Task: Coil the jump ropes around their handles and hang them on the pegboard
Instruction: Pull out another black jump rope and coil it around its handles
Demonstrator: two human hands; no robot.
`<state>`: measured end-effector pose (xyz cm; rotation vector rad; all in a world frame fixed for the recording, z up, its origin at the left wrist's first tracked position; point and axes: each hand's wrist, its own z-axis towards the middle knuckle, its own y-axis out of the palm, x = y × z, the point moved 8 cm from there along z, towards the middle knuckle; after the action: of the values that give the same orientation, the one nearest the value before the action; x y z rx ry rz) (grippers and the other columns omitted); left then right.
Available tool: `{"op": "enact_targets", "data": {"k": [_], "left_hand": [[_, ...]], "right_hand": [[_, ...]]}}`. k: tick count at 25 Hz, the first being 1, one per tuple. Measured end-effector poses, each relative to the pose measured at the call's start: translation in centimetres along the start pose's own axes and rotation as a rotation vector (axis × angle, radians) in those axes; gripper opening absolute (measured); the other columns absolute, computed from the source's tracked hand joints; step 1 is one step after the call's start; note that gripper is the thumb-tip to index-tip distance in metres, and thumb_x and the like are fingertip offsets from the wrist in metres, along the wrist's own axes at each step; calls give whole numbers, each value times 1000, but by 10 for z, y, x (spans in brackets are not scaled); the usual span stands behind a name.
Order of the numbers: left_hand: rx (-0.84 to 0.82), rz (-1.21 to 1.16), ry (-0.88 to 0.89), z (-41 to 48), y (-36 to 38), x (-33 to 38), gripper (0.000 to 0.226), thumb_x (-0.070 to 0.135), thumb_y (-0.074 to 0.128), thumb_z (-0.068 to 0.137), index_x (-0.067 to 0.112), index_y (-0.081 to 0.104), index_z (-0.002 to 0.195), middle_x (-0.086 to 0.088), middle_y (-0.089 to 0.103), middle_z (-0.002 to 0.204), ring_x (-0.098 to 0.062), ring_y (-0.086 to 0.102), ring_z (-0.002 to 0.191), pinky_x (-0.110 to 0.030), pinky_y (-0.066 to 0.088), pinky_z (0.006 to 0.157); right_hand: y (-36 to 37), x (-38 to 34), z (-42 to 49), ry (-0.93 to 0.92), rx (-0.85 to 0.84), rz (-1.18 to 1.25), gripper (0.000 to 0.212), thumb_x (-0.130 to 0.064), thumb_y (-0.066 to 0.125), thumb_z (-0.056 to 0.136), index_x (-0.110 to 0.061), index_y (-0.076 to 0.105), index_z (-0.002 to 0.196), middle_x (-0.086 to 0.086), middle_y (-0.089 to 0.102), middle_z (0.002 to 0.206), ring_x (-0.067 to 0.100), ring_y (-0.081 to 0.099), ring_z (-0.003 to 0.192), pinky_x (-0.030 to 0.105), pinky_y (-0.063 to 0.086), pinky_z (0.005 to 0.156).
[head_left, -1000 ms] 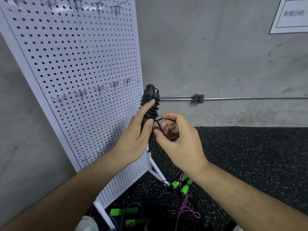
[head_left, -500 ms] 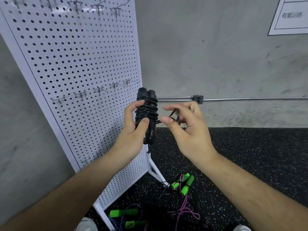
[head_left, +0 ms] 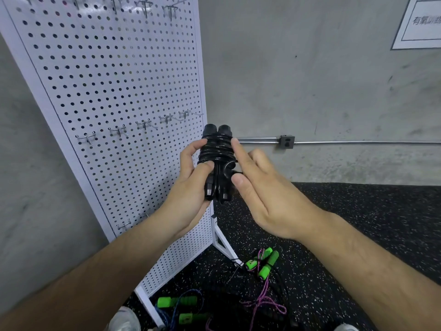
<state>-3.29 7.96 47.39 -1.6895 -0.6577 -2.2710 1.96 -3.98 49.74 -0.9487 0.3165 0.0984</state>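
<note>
**A:** What do we have at the centre?

**B:** The black jump rope (head_left: 218, 154), held up in the air just in front of the right edge of the pegboard (head_left: 114, 91). Its two handles (head_left: 223, 130) stand upright side by side with rounded caps on top. Thin glossy cord is wound in tight rings around their upper half.

**A:** And our hands?

**B:** Our left hand (head_left: 191, 187) grips the bundle from the left, with the fingers curled behind it and the thumb pressed across the front below the coils. Our right hand (head_left: 267, 194) has its fingers straight and laid together. The index tip touches the right side of the coils, and the thumb sits just beside a small loose loop of cord.

**A:** Does the thumb pin that loop?

**B:** We cannot tell. It is black on black there, and the cord's end is hidden.

**A:** Around that?

**B:** The pegboard is white perforated metal on an angled white foot. Wire hooks (head_left: 143, 124) run in a slanting row, and more at the top are cut off by the frame. Behind stands a rough grey concrete wall (head_left: 286, 80) carrying a thin metal conduit (head_left: 358, 142) and a small box (head_left: 287, 141). A white sign (head_left: 420, 22) is cropped at the upper right, its characters blurred.

**A:** And below?

**B:** Black speckled rubber floor (head_left: 358, 223). Two ropes with green foam handles lie on it — the pink-corded rope (head_left: 263, 262) near the foot and the blue-corded rope (head_left: 177, 302) by the board's base. The dark tangle between them is hard to make out.
</note>
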Motion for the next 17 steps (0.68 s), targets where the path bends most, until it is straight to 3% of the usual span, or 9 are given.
{"op": "enact_targets", "data": {"k": [2, 4, 8, 12, 15, 17], "left_hand": [[-4, 5, 5, 0, 0, 1, 39, 12, 35, 108, 39, 43, 135, -3, 73, 89, -12, 68, 78, -29, 57, 66], [3, 6, 6, 0, 1, 2, 39, 12, 35, 107, 39, 43, 134, -4, 74, 89, -13, 69, 78, -28, 56, 64], [5, 11, 8, -1, 6, 1, 39, 12, 35, 107, 40, 43, 133, -5, 73, 89, -13, 66, 75, -28, 55, 60], [19, 5, 0, 0, 10, -3, 39, 12, 36, 107, 40, 43, 133, -10, 71, 96, -17, 64, 80, -30, 55, 66], [31, -13, 12, 0, 11, -1, 38, 12, 35, 106, 39, 43, 131, -12, 72, 96, -17, 65, 81, -29, 56, 68], [38, -6, 11, 1, 13, -1, 37, 13, 35, 106, 41, 44, 129, -11, 73, 97, -17, 66, 83, -30, 56, 70]], "right_hand": [[-3, 2, 2, -45, 18, -122, 64, -43, 28, 106, -17, 8, 161, -18, 32, 106, -1, 35, 87, 3, 32, 79], [-9, 5, 1, -4, 53, -117, 56, -44, 32, 105, -15, 30, 153, -14, 47, 108, -3, 40, 92, 1, 33, 78], [-15, 11, -4, 16, 176, -125, 46, -49, 37, 101, -11, 58, 117, -11, 62, 97, 7, 54, 87, 15, 36, 64], [-5, 10, -8, 30, 290, 86, 29, -38, 50, 100, -11, 58, 95, -8, 55, 93, 9, 52, 84, 21, 41, 70], [3, 12, -13, 93, 368, 206, 21, -35, 53, 100, -16, 57, 92, -10, 57, 91, 10, 56, 88, 29, 45, 76], [7, 17, -16, 186, 424, 355, 14, -29, 57, 100, -19, 59, 90, -10, 61, 89, 9, 59, 86, 26, 45, 75]]}}
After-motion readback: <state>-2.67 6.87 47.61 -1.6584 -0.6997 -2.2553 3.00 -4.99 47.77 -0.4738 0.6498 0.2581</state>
